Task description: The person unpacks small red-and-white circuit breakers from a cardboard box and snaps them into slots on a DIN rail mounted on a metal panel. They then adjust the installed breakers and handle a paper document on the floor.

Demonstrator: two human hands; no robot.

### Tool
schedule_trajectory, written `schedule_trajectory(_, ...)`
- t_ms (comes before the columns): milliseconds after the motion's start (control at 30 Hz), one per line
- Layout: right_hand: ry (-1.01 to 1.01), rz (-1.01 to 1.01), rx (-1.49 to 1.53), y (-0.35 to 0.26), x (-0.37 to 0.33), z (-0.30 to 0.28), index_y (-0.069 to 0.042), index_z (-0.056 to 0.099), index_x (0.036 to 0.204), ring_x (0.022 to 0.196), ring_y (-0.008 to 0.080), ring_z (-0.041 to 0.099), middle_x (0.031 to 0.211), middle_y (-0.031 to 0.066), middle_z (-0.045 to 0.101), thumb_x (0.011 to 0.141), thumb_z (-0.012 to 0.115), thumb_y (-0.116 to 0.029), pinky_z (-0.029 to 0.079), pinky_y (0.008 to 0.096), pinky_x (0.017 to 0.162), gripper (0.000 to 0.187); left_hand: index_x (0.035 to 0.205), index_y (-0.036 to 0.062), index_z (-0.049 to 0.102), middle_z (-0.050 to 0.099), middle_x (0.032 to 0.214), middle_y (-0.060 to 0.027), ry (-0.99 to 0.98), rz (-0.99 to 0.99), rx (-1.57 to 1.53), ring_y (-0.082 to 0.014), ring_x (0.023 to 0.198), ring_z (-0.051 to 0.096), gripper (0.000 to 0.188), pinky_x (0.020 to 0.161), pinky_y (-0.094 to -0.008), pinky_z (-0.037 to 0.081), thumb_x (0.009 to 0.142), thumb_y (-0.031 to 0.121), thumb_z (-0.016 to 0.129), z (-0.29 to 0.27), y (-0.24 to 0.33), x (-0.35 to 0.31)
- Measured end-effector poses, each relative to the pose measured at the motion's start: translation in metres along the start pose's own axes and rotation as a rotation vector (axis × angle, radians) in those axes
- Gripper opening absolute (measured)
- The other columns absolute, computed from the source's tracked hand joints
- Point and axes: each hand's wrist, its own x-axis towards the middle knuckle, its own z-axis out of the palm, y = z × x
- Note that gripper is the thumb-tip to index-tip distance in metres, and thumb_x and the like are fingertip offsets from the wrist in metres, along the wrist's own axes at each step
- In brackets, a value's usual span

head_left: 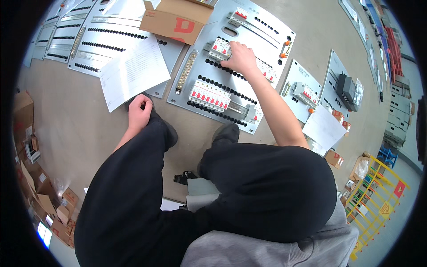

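On the floor in front of me lies a grey metal mounting plate (202,95) with rows of black-rimmed holes and rails. My right hand (241,58) reaches over it, thumb and fingers closed around the right end of a short row of white circuit breakers (218,48) with red levers. A longer row of circuit breakers (210,95) sits on the lower rail, and a single breaker (254,114) is at that rail's right end. My left hand (140,111) is curled closed beside my shoe, below a printed sheet (134,73); nothing shows in its fingers.
A cardboard box (177,20) stands on the plates at upper left. Smaller plates (303,80) with breakers lie to the right, near another white sheet (324,127). Cartons (44,178) pile up at far left; a yellow rack (371,200) stands at lower right.
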Motion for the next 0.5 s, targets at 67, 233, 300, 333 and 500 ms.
schedule_trajectory(67,0.032,0.013,0.041,-0.003,-0.002,0.004,-0.006,0.065,0.138,0.125,0.0352,0.069,0.128,0.0173,0.074,0.075,0.091,-0.048,0.054,0.0499,0.109,0.080,0.088,-0.0001,0.065,0.062,0.081,-0.0062,-0.005,-0.010,0.013,-0.0161,0.074,0.057,0.011,0.072,-0.0308,0.048,0.098,0.005,0.068,0.000,-0.001,-0.001)
schedule_trajectory(233,0.086,0.026,0.040,0.005,-0.009,0.004,-0.007,0.065,0.139,0.132,0.0353,0.064,0.134,0.0149,0.069,0.073,0.094,-0.046,0.054,0.0508,0.110,0.082,0.088,-0.0001,0.065,0.061,0.080,-0.0051,-0.015,-0.019,-0.010,-0.0145,0.074,0.056,0.011,0.071,-0.0301,0.048,0.098,0.005,0.068,-0.001,-0.008,-0.001)
schedule_trajectory(300,0.005,0.080,-0.033,0.010,-0.011,0.002,-0.006,0.065,0.138,0.133,0.0351,0.062,0.134,0.0141,0.068,0.072,0.094,-0.046,0.052,0.0500,0.112,0.083,0.088,-0.0003,0.065,0.062,0.080,-0.0047,-0.008,-0.004,-0.020,-0.0138,0.074,0.056,0.012,0.071,-0.0300,0.048,0.099,0.005,0.068,0.000,-0.008,-0.003)
schedule_trajectory(333,-0.036,0.105,-0.070,0.011,-0.011,0.001,-0.005,0.065,0.137,0.133,0.0350,0.062,0.134,0.0137,0.068,0.071,0.095,-0.045,0.052,0.0497,0.113,0.083,0.088,-0.0002,0.065,0.061,0.080,-0.0042,-0.006,0.003,-0.018,-0.0133,0.074,0.056,0.013,0.071,-0.0300,0.048,0.099,0.005,0.067,-0.001,-0.009,-0.003)
schedule_trajectory(500,0.014,0.003,-0.040,0.011,-0.012,-0.007,-0.001,0.066,0.134,0.132,0.0352,0.062,0.132,0.0153,0.068,0.071,0.094,-0.041,0.049,0.0488,0.116,0.079,0.087,0.0002,0.065,0.061,0.080,-0.0042,-0.025,-0.055,-0.057,-0.0134,0.075,0.056,0.012,0.071,-0.0298,0.048,0.098,0.004,0.068,0.000,-0.005,-0.001)
